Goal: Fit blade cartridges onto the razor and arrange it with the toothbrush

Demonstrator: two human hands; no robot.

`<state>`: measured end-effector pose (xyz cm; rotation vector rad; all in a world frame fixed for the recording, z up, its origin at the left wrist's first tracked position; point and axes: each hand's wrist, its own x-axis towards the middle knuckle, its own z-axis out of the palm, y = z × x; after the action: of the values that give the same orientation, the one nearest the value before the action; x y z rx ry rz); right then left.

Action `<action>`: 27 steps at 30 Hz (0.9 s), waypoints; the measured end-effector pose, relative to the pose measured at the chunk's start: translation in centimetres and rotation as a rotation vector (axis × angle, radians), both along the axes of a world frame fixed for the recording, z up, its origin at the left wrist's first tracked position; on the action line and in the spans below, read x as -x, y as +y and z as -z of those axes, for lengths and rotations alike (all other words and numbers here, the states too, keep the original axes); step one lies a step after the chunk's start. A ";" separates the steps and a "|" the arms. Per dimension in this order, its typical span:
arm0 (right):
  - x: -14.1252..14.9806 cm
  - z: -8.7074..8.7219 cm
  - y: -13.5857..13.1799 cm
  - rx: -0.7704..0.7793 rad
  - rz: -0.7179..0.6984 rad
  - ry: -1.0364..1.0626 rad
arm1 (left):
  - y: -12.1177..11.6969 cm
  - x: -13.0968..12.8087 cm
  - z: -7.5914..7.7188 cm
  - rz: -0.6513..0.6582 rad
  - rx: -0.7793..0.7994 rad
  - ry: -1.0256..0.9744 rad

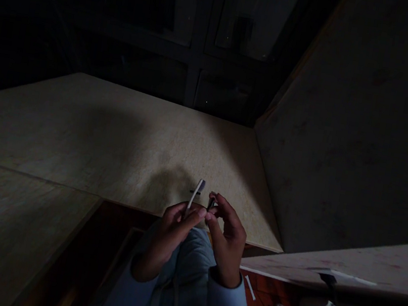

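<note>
One slim white toothbrush (194, 195), greyish bristles (202, 186), one small dark piece (211, 204)

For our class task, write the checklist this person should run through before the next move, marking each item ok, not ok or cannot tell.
1. Toothbrush secured: ok, held in the left hand, bristle end up.
2. Small dark piece gripped: ok, at the fingertips of the right hand.
3. Dark piece identified: cannot tell, too small and dim.
4. Hands close together: ok, thumb tips meet or nearly so.
5. Lighting good: not ok, the pale surface is dim and shadowed.
</note>
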<state>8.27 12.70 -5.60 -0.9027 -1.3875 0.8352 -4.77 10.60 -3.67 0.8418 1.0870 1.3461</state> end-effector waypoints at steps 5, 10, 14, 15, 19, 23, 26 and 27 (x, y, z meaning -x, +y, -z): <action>-0.4 0.0 0.0 -0.188 0.051 -0.244 | -0.1 0.2 0.6 0.017 0.029 -0.053; 0.2 0.3 0.3 -0.289 0.072 -0.303 | -0.1 0.4 0.9 -0.022 0.048 -0.074; 0.8 0.5 0.4 -0.347 0.068 -0.284 | -0.2 0.6 1.0 -0.091 0.039 -0.070; 0.9 0.5 0.4 -0.351 0.072 -0.280 | -0.2 0.6 1.0 -0.106 0.041 -0.064; 0.9 0.2 0.4 -0.336 0.070 -0.251 | 0.0 0.6 1.0 -0.158 0.037 -0.052; 0.6 -0.1 0.2 -0.230 -0.002 -0.156 | 0.2 0.5 1.0 -0.158 0.022 -0.093; 0.3 0.1 0.0 -0.127 -0.111 -0.082 | 0.2 0.5 1.0 -0.120 0.014 -0.150; 0.2 0.2 0.0 -0.097 -0.146 -0.060 | 0.2 0.5 1.0 -0.100 0.010 -0.167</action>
<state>8.06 12.66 -5.79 -0.7642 -1.5475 0.8482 -5.29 10.81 -4.64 0.6620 1.0152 1.4661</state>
